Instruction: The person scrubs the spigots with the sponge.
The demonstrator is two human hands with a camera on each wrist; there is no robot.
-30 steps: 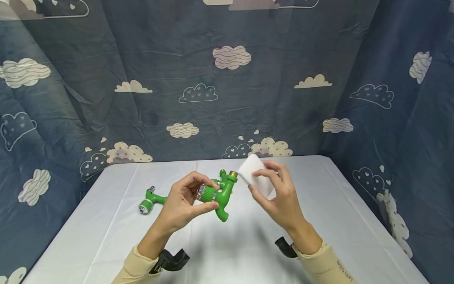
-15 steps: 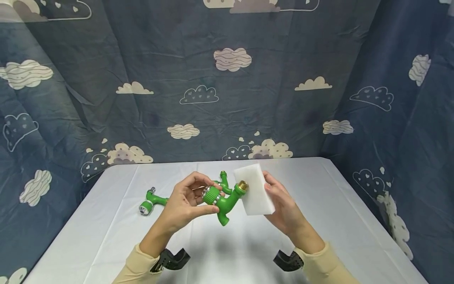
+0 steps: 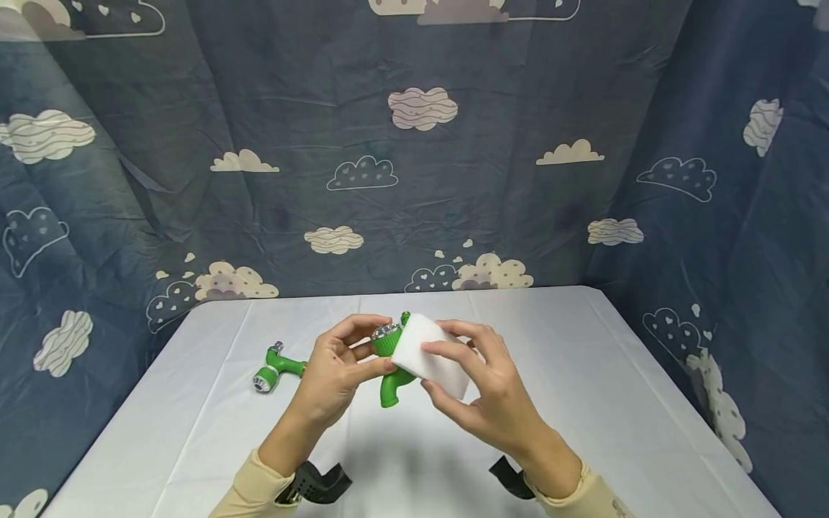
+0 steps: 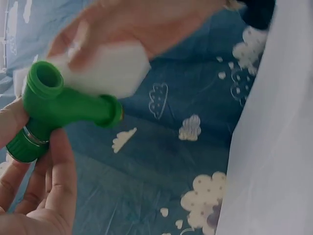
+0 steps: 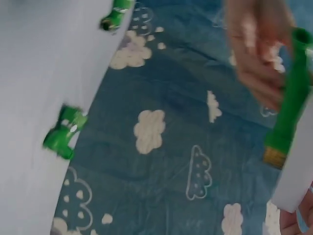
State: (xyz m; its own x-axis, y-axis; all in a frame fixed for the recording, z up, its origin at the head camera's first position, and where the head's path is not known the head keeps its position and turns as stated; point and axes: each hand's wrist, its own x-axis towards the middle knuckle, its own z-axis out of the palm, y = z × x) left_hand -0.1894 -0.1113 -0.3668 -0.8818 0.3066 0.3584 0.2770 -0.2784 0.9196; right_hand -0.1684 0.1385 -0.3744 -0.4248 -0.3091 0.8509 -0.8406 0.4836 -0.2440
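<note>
In the head view my left hand (image 3: 333, 378) pinches a green plastic tap (image 3: 391, 388) by its ribbed knob, with the tap up off the table. My right hand (image 3: 488, 381) grips a white block sponge (image 3: 430, 352) between thumb and fingers. The sponge lies along the tap's body and covers its inlet end in the head view. Seen from the left wrist, the round spout mouth (image 4: 47, 78) faces the camera and the sponge (image 4: 110, 68) is blurred behind the tap. The brass-coloured threaded inlet (image 5: 275, 156) shows beside the sponge in the right wrist view.
A second green tap (image 3: 281, 365) lies on the white-covered table (image 3: 214, 432) at the left. Another one (image 3: 405, 317) lies farther back, mostly hidden behind the held things. A dark blue cloud-print cloth (image 3: 363, 208) hangs around the table. Black bands (image 3: 317, 483) are on both wrists.
The right hand has moved left and turned the sponge, bringing it over the tap's inlet end. The left hand has tilted the tap, its knob now pointing more upward.
</note>
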